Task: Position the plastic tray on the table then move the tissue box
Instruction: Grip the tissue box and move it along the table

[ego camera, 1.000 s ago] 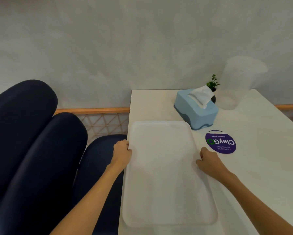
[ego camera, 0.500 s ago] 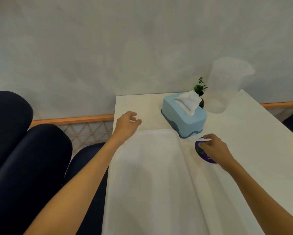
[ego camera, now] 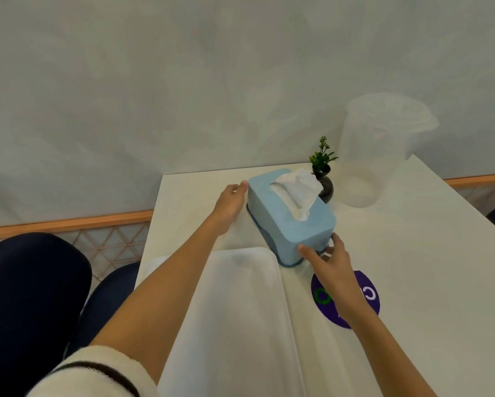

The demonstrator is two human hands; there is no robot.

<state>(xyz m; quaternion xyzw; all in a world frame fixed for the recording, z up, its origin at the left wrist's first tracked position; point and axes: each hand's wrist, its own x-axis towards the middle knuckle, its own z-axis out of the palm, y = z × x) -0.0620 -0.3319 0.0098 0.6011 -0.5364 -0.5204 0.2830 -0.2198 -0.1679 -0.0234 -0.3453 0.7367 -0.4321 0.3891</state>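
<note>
A white plastic tray point(ego camera: 240, 316) lies flat on the white table point(ego camera: 412, 253), near its left edge. Just beyond the tray's far end stands a light blue tissue box point(ego camera: 280, 222) with a white tissue sticking out of its top. My left hand point(ego camera: 230, 203) touches the box's far left corner with its fingertips. My right hand point(ego camera: 328, 260) touches the box's near right corner, thumb and fingers spread against its side. The box rests on the table between both hands.
A small dark vase with a green sprig point(ego camera: 323, 179) stands right behind the box. A clear plastic jug point(ego camera: 375, 150) stands further right by the wall. A purple round sticker point(ego camera: 352, 302) lies under my right wrist. Dark blue chairs point(ego camera: 34, 305) stand left of the table.
Both hands let go of the tray's sides and reached forward to the tissue box, coming to rest at its opposite ends. The tray stays flat on the table.
</note>
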